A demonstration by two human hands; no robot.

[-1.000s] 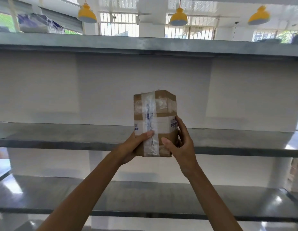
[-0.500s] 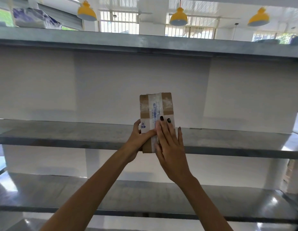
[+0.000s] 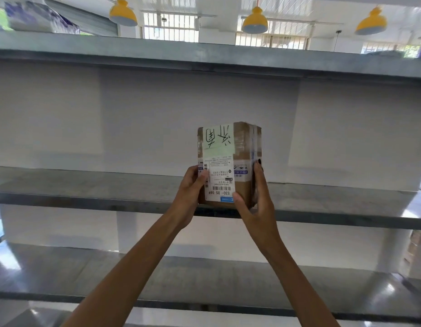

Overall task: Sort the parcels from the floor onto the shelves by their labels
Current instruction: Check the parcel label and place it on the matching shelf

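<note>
A small brown cardboard parcel stands upright at the front edge of the middle metal shelf. Its near face carries a pale green note with handwritten characters and a white shipping label, both upside down. My left hand grips its lower left side, thumb on the label. My right hand holds its right side, thumb at the bottom front and fingers up the taped side. I cannot tell whether its base rests on the shelf.
The top shelf runs above, with a wrapped blue and white bundle at its far left. A lower shelf lies below my arms. White wall panels close the back. Yellow lamps hang beyond.
The parcel has been turned in my hands: its taped face showed before, now the labelled face points at me. My right hand moved from the front to the right side.
</note>
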